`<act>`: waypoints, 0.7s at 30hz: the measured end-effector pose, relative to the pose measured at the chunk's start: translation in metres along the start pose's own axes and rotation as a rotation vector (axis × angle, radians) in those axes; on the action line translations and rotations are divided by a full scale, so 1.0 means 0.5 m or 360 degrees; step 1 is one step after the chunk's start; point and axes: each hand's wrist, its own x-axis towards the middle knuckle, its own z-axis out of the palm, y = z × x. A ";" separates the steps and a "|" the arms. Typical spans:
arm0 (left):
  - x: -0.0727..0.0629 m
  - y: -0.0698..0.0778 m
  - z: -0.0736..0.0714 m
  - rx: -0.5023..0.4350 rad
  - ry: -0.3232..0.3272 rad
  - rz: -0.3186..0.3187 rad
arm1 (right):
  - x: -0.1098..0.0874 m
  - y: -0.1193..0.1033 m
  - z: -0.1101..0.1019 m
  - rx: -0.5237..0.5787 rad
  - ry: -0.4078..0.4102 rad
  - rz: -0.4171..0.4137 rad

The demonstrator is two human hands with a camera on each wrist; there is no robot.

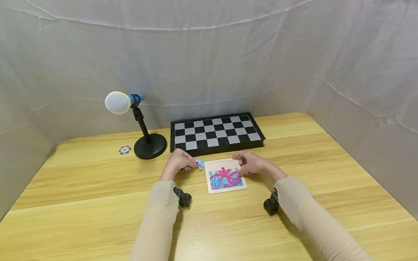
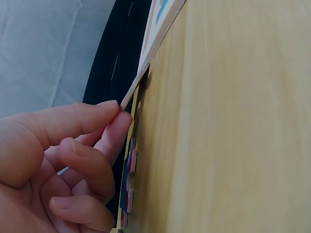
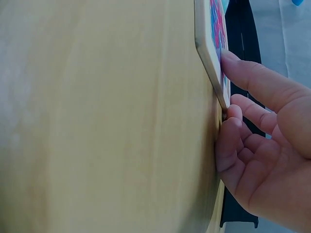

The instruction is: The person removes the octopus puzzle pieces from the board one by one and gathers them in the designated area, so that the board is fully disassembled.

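Observation:
A small wooden jigsaw tray (image 1: 227, 190) lies on the table, with a pink octopus picture (image 1: 224, 177) filling its lower part; a bare wood strip shows along its top. Left of the tray, my left hand (image 1: 179, 162) pinches a blue and pink jigsaw piece (image 1: 200, 164) between thumb and forefinger. The left wrist view shows this piece (image 2: 128, 97) edge-on and tilted, with more jigsaw pieces (image 2: 129, 182) lying below the curled fingers. My right hand (image 1: 251, 162) holds the tray at its right side, thumb (image 3: 233, 60) on the picture, other fingers by the edge.
Behind the tray lies a black-and-white chessboard (image 1: 216, 135). A toy-like microphone (image 1: 118, 103) on a black stand (image 1: 150, 146) is at the back left, beside a poker chip (image 1: 124, 150). Pale cloth (image 1: 192, 62) hangs round the wooden table (image 1: 94, 219).

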 end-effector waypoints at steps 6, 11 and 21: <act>-0.005 0.000 -0.009 -0.0013 0.0036 0.0025 | 0.000 0.000 0.000 0.0015 0.0001 0.0009; -0.009 0.001 -0.016 -0.0047 0.0082 0.0103 | 0.000 -0.001 0.000 0.0023 0.0000 0.0012; -0.016 0.005 -0.007 -0.0065 0.0082 0.0175 | 0.001 -0.002 0.001 -0.0120 -0.0008 -0.0062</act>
